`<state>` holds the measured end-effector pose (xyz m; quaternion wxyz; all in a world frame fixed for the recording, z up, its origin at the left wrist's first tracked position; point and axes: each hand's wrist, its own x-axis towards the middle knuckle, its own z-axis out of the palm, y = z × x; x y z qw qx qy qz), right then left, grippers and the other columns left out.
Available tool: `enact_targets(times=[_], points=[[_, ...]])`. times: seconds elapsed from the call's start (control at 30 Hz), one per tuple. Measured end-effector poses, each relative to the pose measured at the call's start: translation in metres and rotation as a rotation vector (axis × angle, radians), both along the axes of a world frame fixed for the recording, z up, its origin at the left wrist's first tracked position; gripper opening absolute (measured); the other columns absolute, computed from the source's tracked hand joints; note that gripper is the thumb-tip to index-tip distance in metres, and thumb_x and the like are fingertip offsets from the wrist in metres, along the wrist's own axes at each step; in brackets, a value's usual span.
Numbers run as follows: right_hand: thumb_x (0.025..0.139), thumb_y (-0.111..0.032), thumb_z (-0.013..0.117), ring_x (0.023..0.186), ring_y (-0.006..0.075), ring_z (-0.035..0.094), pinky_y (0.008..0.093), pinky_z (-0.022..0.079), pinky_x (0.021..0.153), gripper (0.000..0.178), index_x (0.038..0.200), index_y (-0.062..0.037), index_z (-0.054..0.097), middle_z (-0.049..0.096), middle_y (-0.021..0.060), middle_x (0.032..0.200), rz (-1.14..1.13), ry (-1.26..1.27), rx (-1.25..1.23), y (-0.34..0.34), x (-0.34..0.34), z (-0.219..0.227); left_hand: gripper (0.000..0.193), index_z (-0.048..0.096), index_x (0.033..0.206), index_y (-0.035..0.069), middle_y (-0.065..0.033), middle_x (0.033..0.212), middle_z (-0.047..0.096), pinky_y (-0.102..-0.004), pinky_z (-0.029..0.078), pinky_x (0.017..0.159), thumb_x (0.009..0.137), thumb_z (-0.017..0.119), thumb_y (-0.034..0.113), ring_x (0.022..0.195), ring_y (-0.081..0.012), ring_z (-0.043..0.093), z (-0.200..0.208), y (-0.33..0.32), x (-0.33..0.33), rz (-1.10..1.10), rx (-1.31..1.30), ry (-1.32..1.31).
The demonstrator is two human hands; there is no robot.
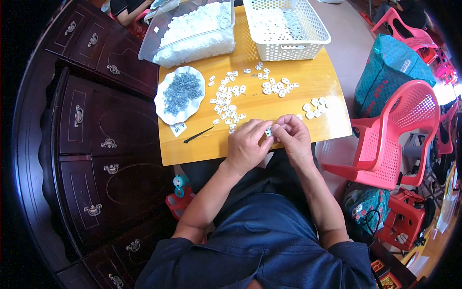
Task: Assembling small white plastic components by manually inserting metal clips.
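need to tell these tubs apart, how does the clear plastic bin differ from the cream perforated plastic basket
The clear plastic bin has see-through walls; the cream perforated plastic basket has walls pierced with holes. The bin stands on the left, the basket to its right. Both are roughly rectangular, open-topped and hold white pieces.

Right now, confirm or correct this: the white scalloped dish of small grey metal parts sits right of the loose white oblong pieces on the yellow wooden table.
Wrong side: the head view shows the white scalloped dish of small grey metal parts sitting left of the loose white oblong pieces on the yellow wooden table. The rest stands.
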<state>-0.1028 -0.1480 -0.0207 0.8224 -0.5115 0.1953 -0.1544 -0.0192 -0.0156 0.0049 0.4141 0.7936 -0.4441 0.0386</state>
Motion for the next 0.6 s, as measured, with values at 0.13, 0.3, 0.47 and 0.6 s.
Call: enact_targets(times=[0.13, 0.3, 0.47, 0.6], points=[[0.094, -0.005, 0.067, 0.071, 0.003, 0.058, 0.0177, 0.044, 0.063, 0.009, 0.099, -0.0028, 0.059, 0.064, -0.002, 0.08, 0.014, 0.011, 0.0, -0.0013, 0.0007, 0.0012, 0.029, 0.069, 0.105, 0.001, -0.0126, 0.097, 0.07, -0.0365, 0.056, 0.073, 0.076, 0.073, 0.004, 0.083, -0.0292, 0.069, 0.001, -0.0002, 0.0007, -0.004, -0.019, -0.009], [0.093, -0.005, 0.067, 0.071, 0.003, 0.059, 0.0179, 0.045, 0.063, 0.009, 0.099, -0.0026, 0.06, 0.064, -0.002, 0.08, 0.015, 0.005, -0.007, -0.0016, 0.0007, 0.0026, 0.029, 0.069, 0.105, 0.001, -0.0128, 0.096, 0.071, -0.037, 0.056, 0.073, 0.077, 0.073, 0.004, 0.084, -0.0296, 0.07, -0.0008, 0.0003, 0.0023, -0.017, -0.006, -0.01], [0.092, -0.004, 0.068, 0.072, 0.003, 0.059, 0.0178, 0.045, 0.064, 0.009, 0.097, -0.0026, 0.061, 0.065, -0.0021, 0.079, 0.02, 0.02, 0.002, -0.0019, -0.0006, 0.0021, 0.027, 0.07, 0.104, 0.001, -0.0135, 0.096, 0.072, -0.0373, 0.057, 0.074, 0.077, 0.074, 0.004, 0.085, -0.0294, 0.07, -0.0013, 0.0016, 0.0027, -0.027, 0.003, 0.008], [0.092, -0.003, 0.068, 0.071, 0.0029, 0.059, 0.0179, 0.046, 0.065, 0.008, 0.096, -0.0024, 0.062, 0.066, -0.0019, 0.079, 0.016, 0.026, -0.029, -0.0002, -0.0015, 0.0021, 0.026, 0.071, 0.103, 0.0, -0.0146, 0.097, 0.073, -0.0367, 0.057, 0.074, 0.077, 0.075, 0.003, 0.084, -0.0295, 0.071, -0.0072, 0.0037, 0.0056, -0.042, -0.009, 0.014]])
